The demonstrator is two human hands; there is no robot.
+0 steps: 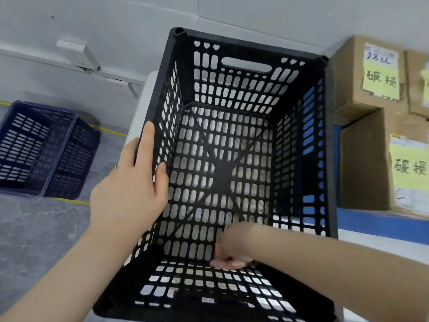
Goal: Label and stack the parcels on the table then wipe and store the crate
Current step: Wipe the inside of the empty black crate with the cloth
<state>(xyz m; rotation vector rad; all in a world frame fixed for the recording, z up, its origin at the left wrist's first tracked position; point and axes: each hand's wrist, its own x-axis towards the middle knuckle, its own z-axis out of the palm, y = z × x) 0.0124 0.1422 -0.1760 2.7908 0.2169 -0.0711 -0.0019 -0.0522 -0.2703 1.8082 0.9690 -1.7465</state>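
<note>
Perforated black plastic crate (220, 173), steadied.
My left grip (130, 182) pinches its slotted left wall, thumb inside; my right grip (232, 247) curls low inside, blurred, hold unclear.

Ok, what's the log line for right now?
left hand: grips left wall of black crate | right hand: inside crate, low by near wall, grip unclear | parcels: labelled, stacked at right

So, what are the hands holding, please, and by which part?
The left hand grips the black crate by its left rim; for the right hand, I cannot tell.
</note>
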